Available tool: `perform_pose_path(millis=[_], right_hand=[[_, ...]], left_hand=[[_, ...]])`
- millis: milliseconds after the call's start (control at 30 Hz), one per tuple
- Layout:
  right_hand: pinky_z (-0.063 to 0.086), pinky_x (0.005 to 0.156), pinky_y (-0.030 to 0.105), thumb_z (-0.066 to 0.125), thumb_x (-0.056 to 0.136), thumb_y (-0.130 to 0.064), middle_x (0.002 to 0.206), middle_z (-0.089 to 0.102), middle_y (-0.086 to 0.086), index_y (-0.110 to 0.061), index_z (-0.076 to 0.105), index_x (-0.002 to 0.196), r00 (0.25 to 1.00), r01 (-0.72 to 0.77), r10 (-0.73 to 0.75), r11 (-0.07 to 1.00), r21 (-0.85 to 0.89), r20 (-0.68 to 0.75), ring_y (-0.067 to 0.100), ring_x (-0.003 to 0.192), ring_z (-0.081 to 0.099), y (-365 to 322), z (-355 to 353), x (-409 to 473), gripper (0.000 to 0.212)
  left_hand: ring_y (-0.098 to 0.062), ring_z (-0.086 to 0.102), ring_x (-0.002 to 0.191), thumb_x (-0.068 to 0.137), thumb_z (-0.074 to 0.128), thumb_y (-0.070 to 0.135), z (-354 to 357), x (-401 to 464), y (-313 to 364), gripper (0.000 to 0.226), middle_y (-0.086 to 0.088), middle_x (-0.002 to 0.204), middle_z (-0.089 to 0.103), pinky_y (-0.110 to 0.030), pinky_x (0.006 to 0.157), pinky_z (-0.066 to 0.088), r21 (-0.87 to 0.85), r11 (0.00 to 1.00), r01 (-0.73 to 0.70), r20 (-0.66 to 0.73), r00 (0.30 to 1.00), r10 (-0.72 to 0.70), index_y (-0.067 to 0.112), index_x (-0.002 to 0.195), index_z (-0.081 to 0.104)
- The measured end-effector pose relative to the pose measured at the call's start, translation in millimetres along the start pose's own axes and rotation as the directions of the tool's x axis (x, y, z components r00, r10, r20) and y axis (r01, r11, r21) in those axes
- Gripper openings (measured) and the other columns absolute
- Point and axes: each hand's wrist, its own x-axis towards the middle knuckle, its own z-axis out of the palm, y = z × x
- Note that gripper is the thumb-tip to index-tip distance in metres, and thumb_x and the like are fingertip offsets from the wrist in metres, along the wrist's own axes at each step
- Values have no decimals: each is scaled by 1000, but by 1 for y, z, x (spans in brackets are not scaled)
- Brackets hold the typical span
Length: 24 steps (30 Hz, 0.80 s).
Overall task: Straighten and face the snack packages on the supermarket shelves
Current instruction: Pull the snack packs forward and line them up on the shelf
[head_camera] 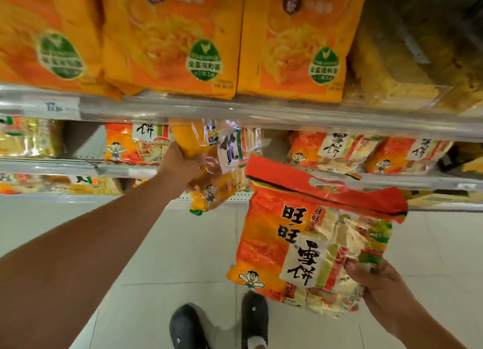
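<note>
Holding two snack bags before the shelves (pixel 235 111).
Left hand (pixel 180 163) grasps yellow bag (pixel 209 165), 12 o'clock; right hand (pixel 371 278) grasps red bag (pixel 300 239), 4 o'clock.

Left arm stretched forward, left hand (pixel 183 163) gripping; right hand (pixel 376 280) lower, nearer the body, fingers curled, also gripping.

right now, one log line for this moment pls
left hand: grips yellow snack bag at shelf edge | right hand: holds red snack bag off shelf | step: reshelving
</note>
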Motion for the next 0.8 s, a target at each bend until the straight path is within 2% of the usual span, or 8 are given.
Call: perform_pose_path(millis=[100, 200, 333, 533, 600, 633, 700, 800], right_hand=[[58, 62, 36, 69, 67, 3, 105, 71, 19, -6, 66, 114, 999, -41, 41, 998, -53, 1, 33, 91, 71, -12, -2, 4, 48], [58, 63, 40, 67, 73, 3, 104, 72, 17, -11, 68, 108, 997, -71, 72, 994, -88, 16, 34, 92, 71, -26, 3, 18, 38], [57, 58, 28, 61, 81, 5, 91, 75, 2, -21, 75, 88, 999, -20, 24, 994, -111, 34, 16, 81, 73, -43, 20, 64, 30], [54, 92, 42, 64, 88, -4, 121, 67, -3, -13, 53, 134, 1000, -3, 3, 997, -82, 4, 9, 106, 65, -69, 68, 153, 49], [50, 97, 39, 68, 85, -3, 103, 70, -20, -11, 53, 134, 999, 27, -37, 965, -260, -35, -19, 83, 60, -75, 84, 168, 52], [49, 94, 23, 68, 85, -2, 99, 68, -23, -9, 54, 133, 999, -1, -13, 947, -321, -41, -29, 70, 50, -79, 92, 176, 50], [42, 75, 5, 68, 83, -4, 117, 66, 7, -11, 54, 134, 997, 23, -52, 888, -458, -51, -16, 63, 48, -86, 113, 194, 53], [39, 58, 23, 68, 80, -3, 122, 58, 20, -26, 44, 142, 983, 157, -185, 807, -570, 8, 1, 69, 41, -94, 136, 223, 70]], left_hand=[[-31, 62, 94, 89, 70, 24, -24, -30, -17, 40, -10, 113, 62, -59, 66, 57, -110, 980, 164, 63, 985, -157, 15, 121, 48], [-34, 60, 102, 89, 71, 24, -41, -61, -48, 45, -8, 116, 61, -61, 71, 57, -77, 970, 232, 55, 972, -228, 17, 127, 48], [-38, 61, 103, 90, 68, 17, -51, -97, -103, 40, -10, 118, 61, -61, 74, 57, -58, 950, 308, 1, 951, -309, 17, 126, 50], [-39, 62, 101, 90, 68, 14, -52, -132, -165, 39, -12, 116, 63, -58, 73, 57, -84, 918, 387, -110, 912, -395, 17, 125, 52], [-38, 61, 102, 90, 67, 15, -47, -136, -174, 35, -10, 115, 62, -58, 76, 57, -101, 906, 412, -130, 897, -422, 20, 120, 51], [-37, 61, 101, 91, 67, 16, -44, -136, -177, 33, -8, 114, 62, -58, 77, 57, -115, 898, 425, -136, 888, -438, 23, 119, 50], [-36, 62, 101, 91, 67, 18, -37, -137, -184, 34, -5, 114, 62, -57, 78, 57, -164, 884, 437, -144, 876, -460, 25, 121, 50], [-34, 64, 96, 90, 68, 19, -25, -141, -195, 38, -3, 111, 64, -53, 72, 58, -250, 865, 435, -145, 866, -478, 25, 123, 51]])
